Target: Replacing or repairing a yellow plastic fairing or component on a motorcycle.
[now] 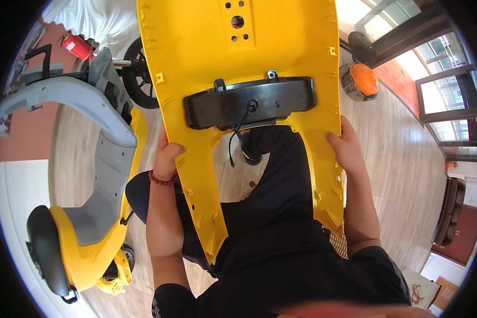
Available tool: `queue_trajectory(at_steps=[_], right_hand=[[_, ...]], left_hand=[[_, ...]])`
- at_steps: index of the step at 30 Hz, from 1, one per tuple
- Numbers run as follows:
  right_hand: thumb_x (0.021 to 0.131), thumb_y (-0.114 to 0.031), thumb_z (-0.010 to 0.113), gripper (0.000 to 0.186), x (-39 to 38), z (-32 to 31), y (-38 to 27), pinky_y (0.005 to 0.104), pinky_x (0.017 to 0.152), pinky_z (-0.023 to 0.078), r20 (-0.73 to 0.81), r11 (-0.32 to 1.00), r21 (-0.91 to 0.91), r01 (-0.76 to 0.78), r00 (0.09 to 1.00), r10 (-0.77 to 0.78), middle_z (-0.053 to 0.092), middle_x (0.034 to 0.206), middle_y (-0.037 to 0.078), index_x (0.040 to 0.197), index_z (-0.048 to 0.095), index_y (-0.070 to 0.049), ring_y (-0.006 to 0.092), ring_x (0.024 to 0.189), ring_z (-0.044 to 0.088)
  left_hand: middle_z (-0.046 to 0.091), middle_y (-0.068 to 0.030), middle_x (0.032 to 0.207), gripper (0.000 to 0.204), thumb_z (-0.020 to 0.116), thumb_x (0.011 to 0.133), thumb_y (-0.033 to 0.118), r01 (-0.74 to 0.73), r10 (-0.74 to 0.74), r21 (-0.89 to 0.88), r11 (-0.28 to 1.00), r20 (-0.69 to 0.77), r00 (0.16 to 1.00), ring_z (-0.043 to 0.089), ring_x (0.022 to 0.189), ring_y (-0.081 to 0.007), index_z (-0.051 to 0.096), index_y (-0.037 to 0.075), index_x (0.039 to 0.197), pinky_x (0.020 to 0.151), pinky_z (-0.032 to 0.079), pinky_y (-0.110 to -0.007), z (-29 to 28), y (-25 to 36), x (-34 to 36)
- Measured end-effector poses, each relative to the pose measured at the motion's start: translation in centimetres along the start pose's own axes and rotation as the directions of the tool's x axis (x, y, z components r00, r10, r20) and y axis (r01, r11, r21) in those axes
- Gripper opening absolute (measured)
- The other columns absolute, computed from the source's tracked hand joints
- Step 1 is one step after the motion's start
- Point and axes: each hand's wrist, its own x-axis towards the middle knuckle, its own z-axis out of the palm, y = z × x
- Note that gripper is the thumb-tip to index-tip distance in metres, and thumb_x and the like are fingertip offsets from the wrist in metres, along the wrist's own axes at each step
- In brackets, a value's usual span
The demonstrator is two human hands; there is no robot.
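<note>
Panel (238, 66), upper centre of the frame, looks like light, stiff plastic — probably slick, its small tabs (160, 78) likely to snap — so the side edges seem best to hold. Left hand (169, 159) and right hand (345, 144) grasp those edges. It is bright yellow, fork-legged below, with a black housing (222, 108) and dangling cable (230, 151).

One yellow panel (238, 64), one black housing (236, 103) with two upper tabs (219, 86), one cable (231, 146), one scooter (108, 172), one red bracelet (162, 181).
</note>
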Motion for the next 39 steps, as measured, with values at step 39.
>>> queue_trajectory(at_steps=[39], right_hand=[[0.090, -0.019, 0.057, 0.034, 0.2, 0.5, 0.6, 0.0308, 0.081, 0.047, 0.014, 0.998, 0.054, -0.039, 0.999, 0.038, 0.063, 0.100, 0.011, 0.116, 0.053, 0.003, 0.0181, 0.090, 0.061]], left_hand=[[0.052, -0.0123, 0.126, 0.071, 0.048, 0.066, 0.006, -0.035, 0.036, -0.013, 0.999, 0.025, 0.999, 0.053, 0.114, -0.0265, 0.037, 0.003, 0.136, 0.095, 0.045, -0.037, -0.1, -0.5, 0.3]])
